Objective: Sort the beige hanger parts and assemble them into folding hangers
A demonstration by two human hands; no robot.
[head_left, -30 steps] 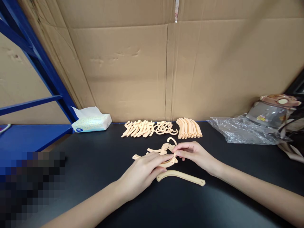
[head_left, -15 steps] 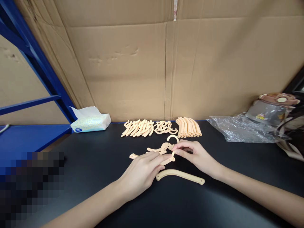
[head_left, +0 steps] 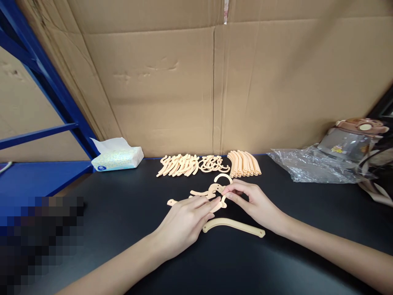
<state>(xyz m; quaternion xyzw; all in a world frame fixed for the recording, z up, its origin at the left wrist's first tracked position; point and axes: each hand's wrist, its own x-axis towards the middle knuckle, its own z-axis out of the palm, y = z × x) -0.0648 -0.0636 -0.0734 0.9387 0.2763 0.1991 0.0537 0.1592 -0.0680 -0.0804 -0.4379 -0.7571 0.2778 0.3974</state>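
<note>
Fingers (head_left: 199, 209), left hand (head_left: 186, 215): closed over a curved hanger arm (head_left: 219, 206), thumb on the near side; underside of the hold hidden. Fingers, right hand (head_left: 256, 200): thumb and forefinger pinched on a narrow strip (head_left: 224, 199) at that arm's right end. Risk: the pinch is on a slim edge and may slip if pushed hard; joint itself too small to judge.

Loose hanger arm (head_left: 235, 226), holed at both ends: on the tabletop (head_left: 233, 268), just beside the left thumb. Risk: a drop of the wrist could knock it askew.

Holed centre piece (head_left: 214, 188): just beyond the hands, partly covered by the right fingertips. Slim piece (head_left: 198, 192) to its left; curved hook (head_left: 223, 178) behind. Risk: crowding; a twist of the right hand could catch the hook or skew the piece.

Back row, left to right: pile of slim curved pieces (head_left: 178, 165); pile of hooks (head_left: 211, 163); stack of hanger arms (head_left: 245, 164). Risk: neighbouring piles nearly meet, so a careless reach could mix them.

Outer left, tissue pack (head_left: 118, 157); outer right, clear plastic bag (head_left: 302, 164). Backing: cardboard (head_left: 159, 82).
</note>
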